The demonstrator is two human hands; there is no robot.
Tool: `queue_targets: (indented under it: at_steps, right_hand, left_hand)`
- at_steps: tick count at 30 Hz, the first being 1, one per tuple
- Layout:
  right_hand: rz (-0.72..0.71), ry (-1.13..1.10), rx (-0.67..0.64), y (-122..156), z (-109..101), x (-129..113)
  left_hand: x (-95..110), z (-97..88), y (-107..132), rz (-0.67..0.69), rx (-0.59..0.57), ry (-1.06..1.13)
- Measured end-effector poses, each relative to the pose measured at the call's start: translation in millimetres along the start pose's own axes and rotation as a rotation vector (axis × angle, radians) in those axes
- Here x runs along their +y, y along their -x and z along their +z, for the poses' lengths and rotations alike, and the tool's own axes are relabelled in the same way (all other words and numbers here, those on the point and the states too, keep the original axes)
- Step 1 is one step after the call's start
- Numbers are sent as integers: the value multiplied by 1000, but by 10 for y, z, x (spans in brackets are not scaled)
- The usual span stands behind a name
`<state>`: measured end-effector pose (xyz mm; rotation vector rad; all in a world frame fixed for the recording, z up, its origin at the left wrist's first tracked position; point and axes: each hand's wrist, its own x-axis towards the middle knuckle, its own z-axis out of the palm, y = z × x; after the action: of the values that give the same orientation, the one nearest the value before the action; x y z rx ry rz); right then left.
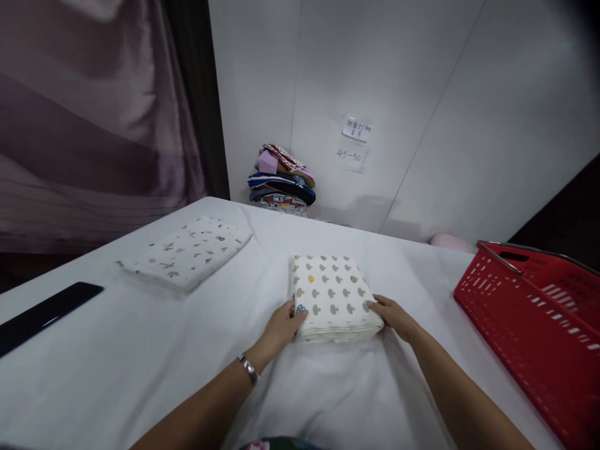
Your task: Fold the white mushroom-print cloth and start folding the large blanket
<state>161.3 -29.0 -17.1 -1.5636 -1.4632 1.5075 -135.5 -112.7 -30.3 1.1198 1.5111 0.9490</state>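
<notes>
A folded white cloth with a mushroom print [330, 294] lies on the white table [140, 350] in front of me. My left hand [284, 324] grips its near left corner, thumb on top and fingers curled under the edge. A silver bracelet sits on that wrist. At the near right corner my right hand [391, 314] holds the cloth the same way, fingers closed round the edge.
A second folded white cloth with small grey prints [187, 251] lies further left. A red plastic basket [539, 319] stands at the right edge. A dark flat object [42, 312] lies at the left. A pile of colourful folded cloths [282, 181] sits against the back wall.
</notes>
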Motion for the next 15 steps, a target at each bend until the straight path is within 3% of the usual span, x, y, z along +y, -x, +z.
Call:
queue_targets:
  at_steps: [5, 9, 12, 15]
  right_hand:
    - [-43, 122, 136, 71, -5, 121]
    - [-343, 360, 385, 175, 111, 150]
    - [-620, 427, 438, 309, 238, 133]
    - [-717, 460, 348, 420, 358, 87]
  left_hand:
    - [32, 16, 182, -48, -17, 18]
    - [2, -1, 219, -75, 23, -18]
    - [-50, -7, 248, 76, 133, -179]
    - [-48, 2, 285, 334, 239, -366]
